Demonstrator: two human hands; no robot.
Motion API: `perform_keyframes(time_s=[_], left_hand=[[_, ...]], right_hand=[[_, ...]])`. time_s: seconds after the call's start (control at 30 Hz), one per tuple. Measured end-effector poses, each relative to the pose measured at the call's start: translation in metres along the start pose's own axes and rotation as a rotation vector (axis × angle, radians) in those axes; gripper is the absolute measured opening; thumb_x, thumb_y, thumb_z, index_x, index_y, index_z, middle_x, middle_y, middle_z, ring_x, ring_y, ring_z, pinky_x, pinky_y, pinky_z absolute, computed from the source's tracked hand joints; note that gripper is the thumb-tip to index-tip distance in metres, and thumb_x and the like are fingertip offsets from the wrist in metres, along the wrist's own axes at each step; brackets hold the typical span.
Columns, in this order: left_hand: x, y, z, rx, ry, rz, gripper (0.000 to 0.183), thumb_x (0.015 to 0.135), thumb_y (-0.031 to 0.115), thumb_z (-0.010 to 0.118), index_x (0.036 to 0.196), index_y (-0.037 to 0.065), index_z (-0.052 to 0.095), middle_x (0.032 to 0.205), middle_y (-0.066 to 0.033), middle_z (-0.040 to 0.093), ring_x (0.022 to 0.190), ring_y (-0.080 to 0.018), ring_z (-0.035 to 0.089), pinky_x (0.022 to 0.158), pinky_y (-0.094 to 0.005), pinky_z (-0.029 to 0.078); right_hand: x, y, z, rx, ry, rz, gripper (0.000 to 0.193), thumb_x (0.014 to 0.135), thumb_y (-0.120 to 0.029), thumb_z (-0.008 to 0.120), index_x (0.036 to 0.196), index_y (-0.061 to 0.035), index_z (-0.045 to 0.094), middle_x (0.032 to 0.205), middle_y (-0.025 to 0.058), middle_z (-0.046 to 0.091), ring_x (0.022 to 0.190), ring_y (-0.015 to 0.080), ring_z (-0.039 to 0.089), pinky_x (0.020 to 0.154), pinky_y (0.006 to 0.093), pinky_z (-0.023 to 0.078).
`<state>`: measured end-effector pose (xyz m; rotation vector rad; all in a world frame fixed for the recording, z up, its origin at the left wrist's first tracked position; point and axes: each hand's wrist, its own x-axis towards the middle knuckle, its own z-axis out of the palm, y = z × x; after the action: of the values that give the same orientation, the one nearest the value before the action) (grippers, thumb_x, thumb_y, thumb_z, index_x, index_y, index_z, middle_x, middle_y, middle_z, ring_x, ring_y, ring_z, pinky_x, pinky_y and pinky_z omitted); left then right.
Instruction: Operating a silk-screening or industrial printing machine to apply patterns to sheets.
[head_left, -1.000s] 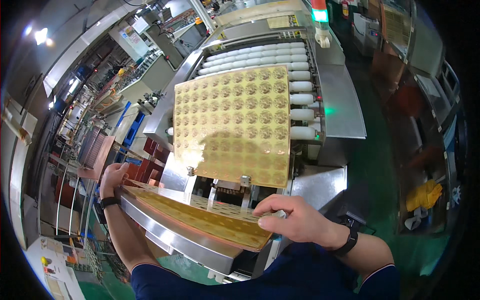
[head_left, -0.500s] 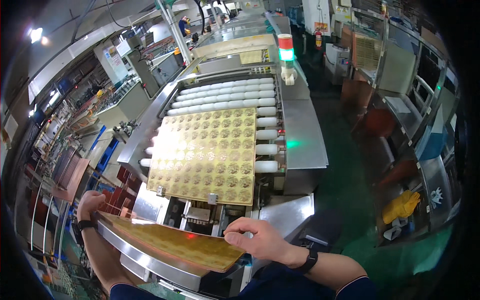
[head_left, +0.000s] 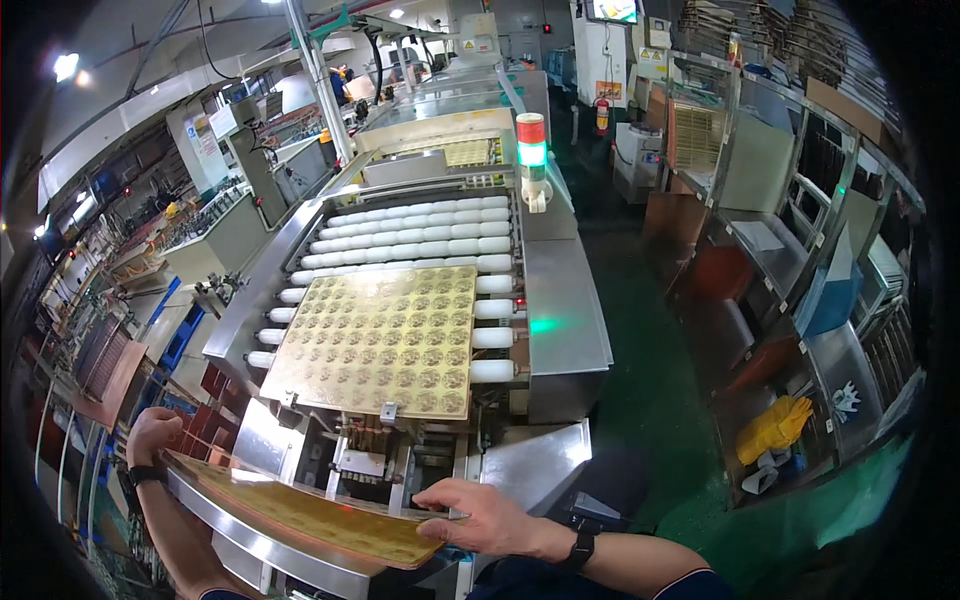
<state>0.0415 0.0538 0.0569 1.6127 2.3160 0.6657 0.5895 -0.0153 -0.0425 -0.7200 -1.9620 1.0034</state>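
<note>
A thin yellow panel [head_left: 300, 503] lies tilted along the metal front edge, with at least one similar sheet seeming to lie under it. My right hand [head_left: 485, 515] is at the panel's far right corner, thumb over the edge and fingers beyond it. By the left corner my left hand [head_left: 155, 436] is closed, its fingers curled; what they hold is hidden. Ahead, a larger yellow panel with rows of round patterns [head_left: 375, 345] lies on white rollers [head_left: 405, 243]. Two small metal clips [head_left: 389, 410] sit at its near edge.
A red and green signal light [head_left: 532, 150] stands right of the rollers on the steel machine casing [head_left: 565, 300]. Farther right is a metal rack [head_left: 715, 190] with boards and yellow gloves [head_left: 775, 430]. Copper-coloured sheets [head_left: 110, 385] are on the left.
The whole view has shifted, so the machine appears lower and farther left. Both hands keep nearly the same places by the front panel. The patterned panel still lies on the rollers.
</note>
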Motion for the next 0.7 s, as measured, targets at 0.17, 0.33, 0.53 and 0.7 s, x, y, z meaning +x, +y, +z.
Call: perform_keyframes(time_s=[0.17,0.33,0.53,0.7], left_hand=[[-0.017,-0.042,-0.009,0.013,0.092,-0.076,0.026,0.076,0.023,0.063,0.069,-0.001,0.068,0.061,-0.0067,0.063,0.055,-0.0161,0.06,0.054,-0.0324,0.047],[-0.059,-0.063,-0.031,0.03,0.133,-0.168,0.032,0.079,0.027,0.064,0.064,-0.001,0.067,0.058,-0.0069,0.062,0.054,-0.0163,0.06,0.052,-0.0323,0.046],[-0.092,-0.186,-0.062,0.059,0.291,-0.176,0.038,0.088,0.025,0.06,0.062,-0.002,0.064,0.055,-0.0073,0.06,0.047,-0.0166,0.057,0.046,-0.0326,0.044],[-0.112,-0.196,-0.073,0.196,0.334,-0.233,0.037,0.082,0.024,0.063,0.06,-0.004,0.055,0.049,-0.006,0.044,0.046,-0.0125,0.046,0.046,-0.0369,0.038]], right_hand=[[0.001,0.019,0.026,-0.125,0.024,-0.145,0.031,0.092,-0.024,0.067,0.112,0.0002,0.064,0.103,0.0181,0.065,0.095,0.0358,0.063,0.081,0.0413,0.051],[0.013,0.035,0.057,-0.1,-0.025,-0.258,0.021,0.09,-0.013,0.067,0.11,-0.0046,0.066,0.098,0.0138,0.066,0.091,0.0339,0.063,0.076,0.041,0.052],[0.019,0.032,0.094,0.022,-0.146,-0.27,0.021,0.095,-0.017,0.063,0.112,-0.0044,0.065,0.096,0.0132,0.063,0.09,0.0328,0.062,0.077,0.0405,0.051],[0.008,0.026,0.114,0.056,-0.155,-0.234,0.021,0.095,-0.019,0.063,0.112,-0.005,0.066,0.097,0.0129,0.064,0.09,0.0321,0.062,0.077,0.0393,0.051]])
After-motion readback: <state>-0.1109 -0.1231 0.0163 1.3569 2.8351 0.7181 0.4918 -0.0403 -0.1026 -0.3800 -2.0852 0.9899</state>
